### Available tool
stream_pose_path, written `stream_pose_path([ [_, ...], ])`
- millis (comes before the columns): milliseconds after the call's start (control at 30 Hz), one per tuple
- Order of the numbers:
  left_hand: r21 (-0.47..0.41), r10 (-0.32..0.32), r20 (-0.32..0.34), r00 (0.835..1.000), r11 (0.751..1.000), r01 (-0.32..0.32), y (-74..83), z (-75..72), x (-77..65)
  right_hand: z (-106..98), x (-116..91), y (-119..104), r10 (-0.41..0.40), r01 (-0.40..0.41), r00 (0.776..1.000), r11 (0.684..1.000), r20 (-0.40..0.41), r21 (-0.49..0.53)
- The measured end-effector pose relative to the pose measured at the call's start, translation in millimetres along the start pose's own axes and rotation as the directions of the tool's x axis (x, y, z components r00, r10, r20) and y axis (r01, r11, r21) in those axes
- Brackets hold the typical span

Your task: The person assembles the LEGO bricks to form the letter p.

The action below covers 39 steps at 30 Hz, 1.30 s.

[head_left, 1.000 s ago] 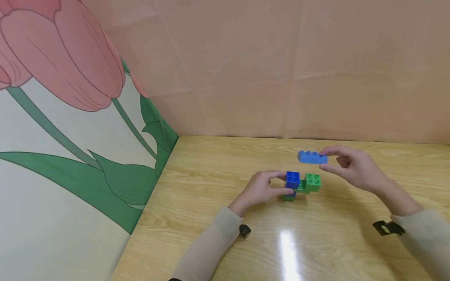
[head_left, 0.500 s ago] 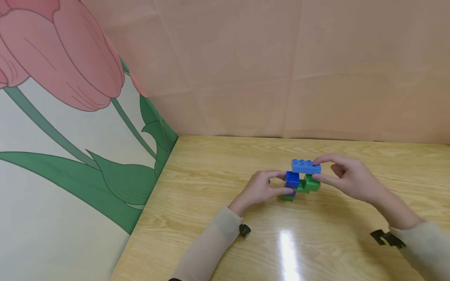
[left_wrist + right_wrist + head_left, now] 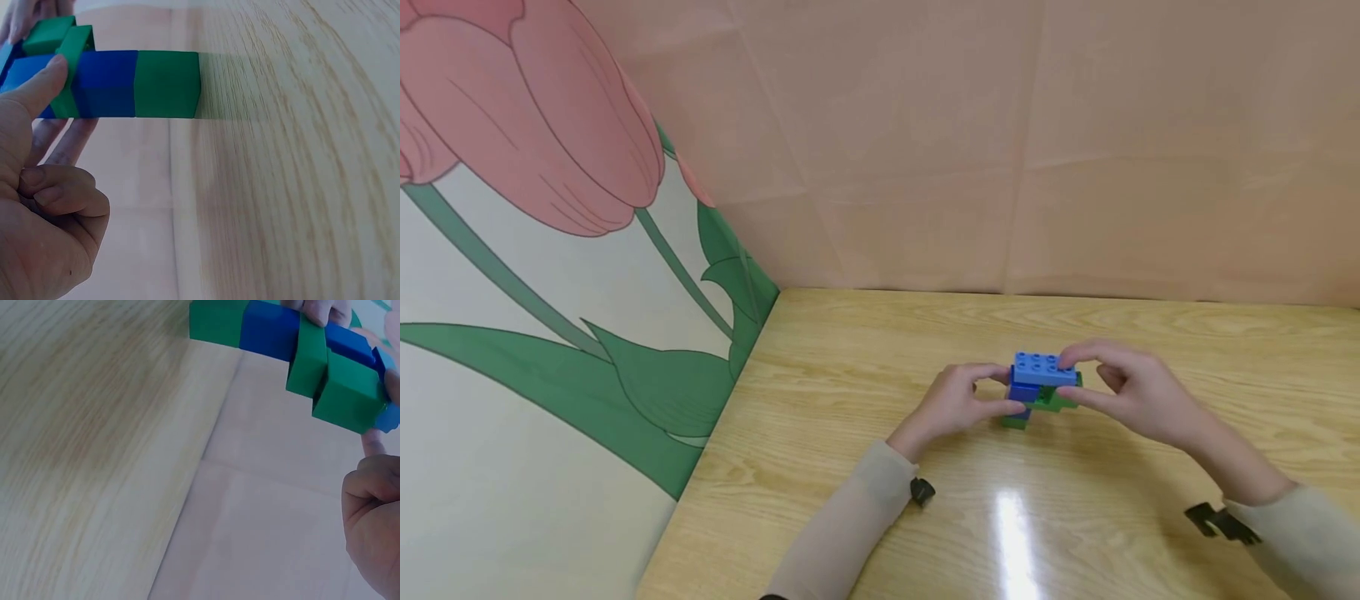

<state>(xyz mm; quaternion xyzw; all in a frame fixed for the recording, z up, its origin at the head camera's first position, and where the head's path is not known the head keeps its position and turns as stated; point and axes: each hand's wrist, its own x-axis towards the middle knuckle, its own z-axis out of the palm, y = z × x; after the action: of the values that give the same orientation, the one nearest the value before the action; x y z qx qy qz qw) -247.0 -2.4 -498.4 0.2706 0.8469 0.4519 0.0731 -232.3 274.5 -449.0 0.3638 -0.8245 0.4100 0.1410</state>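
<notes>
My left hand (image 3: 953, 400) pinches a stack of building bricks between thumb and fingers. Its foot is a green brick (image 3: 167, 84) standing on the table, with a dark blue brick (image 3: 106, 83) above. Higher up, a thin green plate (image 3: 307, 359) juts sideways, bearing another dark blue brick (image 3: 349, 344) and a green brick (image 3: 350, 390) side by side. A long light blue brick (image 3: 1043, 369) lies across the top of those two, its right end pinched by my right hand (image 3: 1150, 396). Whether its studs are fully seated I cannot tell.
The wood-grain table (image 3: 850, 358) extends around both hands. Behind it rises a pinkish-beige backdrop (image 3: 910, 167), and a panel with painted tulips (image 3: 580, 133) stands along the left side.
The right hand has brought the light blue brick left and down, from above and behind the stack onto its top. My left hand keeps its grip in the same place.
</notes>
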Motion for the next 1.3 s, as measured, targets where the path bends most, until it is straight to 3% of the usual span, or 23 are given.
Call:
stream_pose_path([
  [467, -0.006, -0.014, -0.002, 1.0, 1.0, 0.014, 0.1, -0.8, 0.0, 5, -2, 0, -0.022, 0.022, 1.0, 1.0, 0.002, -0.015],
  [700, 0.0, -0.003, -0.002, 1.0, 1.0, 0.003, -1.4, -0.7, 1.3, 0, 4, -8, 0.06, -0.059, 0.998, 0.997, 0.018, -0.051],
  [967, 0.004, 0.013, 0.008, 1.0, 1.0, -0.013, -1.2, -0.2, 2.7, 2, 18, -15, 0.127, -0.113, 0.989, 0.98, 0.073, -0.162],
  [1300, -0.008, 0.002, 0.004, 1.0, 1.0, -0.002, -1.2, -0.4, 1.9, 4, 19, -17, 0.079, -0.07, 0.994, 0.991, 0.079, -0.111],
])
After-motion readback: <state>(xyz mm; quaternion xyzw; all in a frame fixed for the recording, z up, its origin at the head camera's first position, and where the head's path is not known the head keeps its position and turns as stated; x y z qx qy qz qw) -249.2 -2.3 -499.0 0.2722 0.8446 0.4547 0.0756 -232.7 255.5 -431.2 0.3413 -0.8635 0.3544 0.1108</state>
